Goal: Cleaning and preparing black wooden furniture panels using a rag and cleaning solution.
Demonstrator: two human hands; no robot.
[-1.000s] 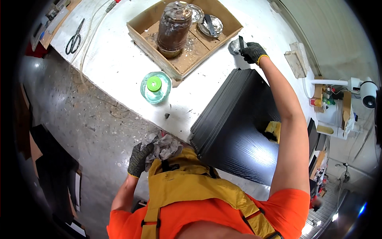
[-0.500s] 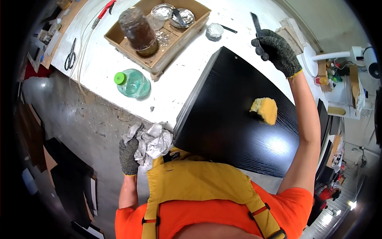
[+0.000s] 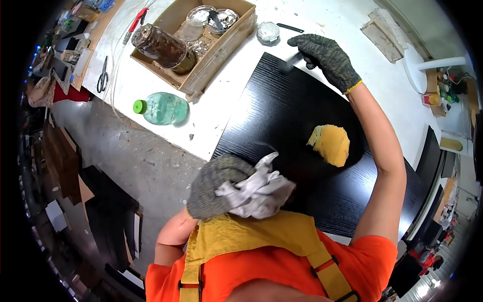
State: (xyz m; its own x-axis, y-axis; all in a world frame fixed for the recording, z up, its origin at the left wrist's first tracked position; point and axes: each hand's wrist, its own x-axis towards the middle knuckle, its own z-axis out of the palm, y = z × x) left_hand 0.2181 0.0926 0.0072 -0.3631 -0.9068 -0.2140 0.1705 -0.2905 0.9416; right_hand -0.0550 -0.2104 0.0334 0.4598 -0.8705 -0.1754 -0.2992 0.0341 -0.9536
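My left hand (image 3: 219,186), in a dark knitted glove, is closed on a crumpled whitish rag (image 3: 261,194) just above the near edge of the black wood-grain panel (image 3: 251,123). My right hand (image 3: 327,60), gloved alike, is closed on a narrow dark flat-bladed tool (image 3: 292,64), blurred by motion, over the panel's far edge. Between the two hands a worn yellow sponge (image 3: 332,145) lies on the panel. Beyond my right hand, a small foil-covered pot (image 3: 268,33) and a thin black strip (image 3: 290,28) rest on the white table.
A cardboard tray (image 3: 221,55) holds a stained brown jar (image 3: 163,48) and foil-lined dishes. Nearer me a green-capped bottle (image 3: 163,108) lies on the white table (image 3: 211,108). Scissors (image 3: 103,75) and a red-handled tool (image 3: 136,22) are at left; a block (image 3: 382,38) is at far right.
My left hand has brought the rag from beside the table up and right to the panel. My right hand has moved left with the tool, whose blade now points down toward the panel.
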